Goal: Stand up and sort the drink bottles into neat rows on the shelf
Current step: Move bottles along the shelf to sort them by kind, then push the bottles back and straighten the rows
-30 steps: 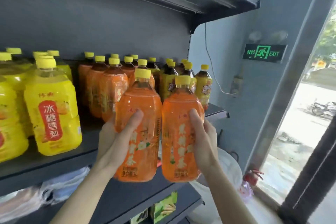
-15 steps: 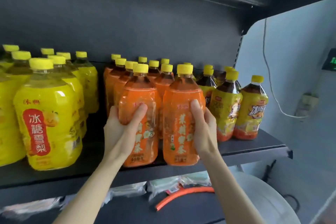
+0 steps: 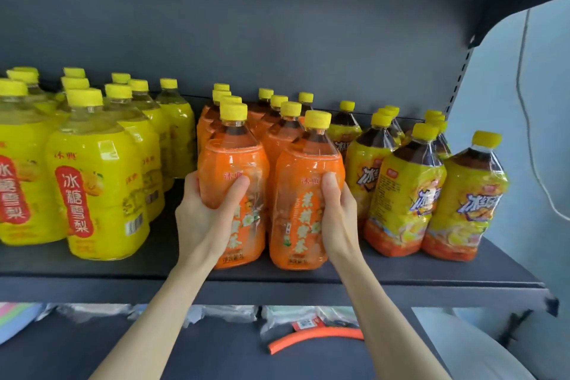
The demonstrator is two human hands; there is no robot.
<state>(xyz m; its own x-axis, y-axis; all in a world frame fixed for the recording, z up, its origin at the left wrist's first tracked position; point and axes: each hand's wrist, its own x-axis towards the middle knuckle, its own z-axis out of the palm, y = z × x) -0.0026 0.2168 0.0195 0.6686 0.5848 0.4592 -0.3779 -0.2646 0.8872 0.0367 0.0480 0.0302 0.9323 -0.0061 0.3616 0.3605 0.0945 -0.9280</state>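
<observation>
At the shelf's front edge our fingers [image 3: 238, 193] are curled tight on plastic: the left hand [image 3: 205, 222] clamps the left orange bottle [image 3: 234, 160], and the right hand [image 3: 339, 222] clamps the right orange bottle [image 3: 308, 170]. Both bottles stand upright, side by side, with their bases seemingly on the shelf [image 3: 431, 274], heading two orange rows.

We judge three risks. The film labels look slick, so a grip may slide. A crooked shove could topple the orange ones behind, or bump the dark tea bottles [image 3: 404, 194] just beside the right hand. A base set too near the lip could tip forward.

By caps we count about nine orange, at least ten yellow bottles [image 3: 95, 194] to the left, and roughly eight of tea. The rear ones overlap, so these counts are unsure.
</observation>
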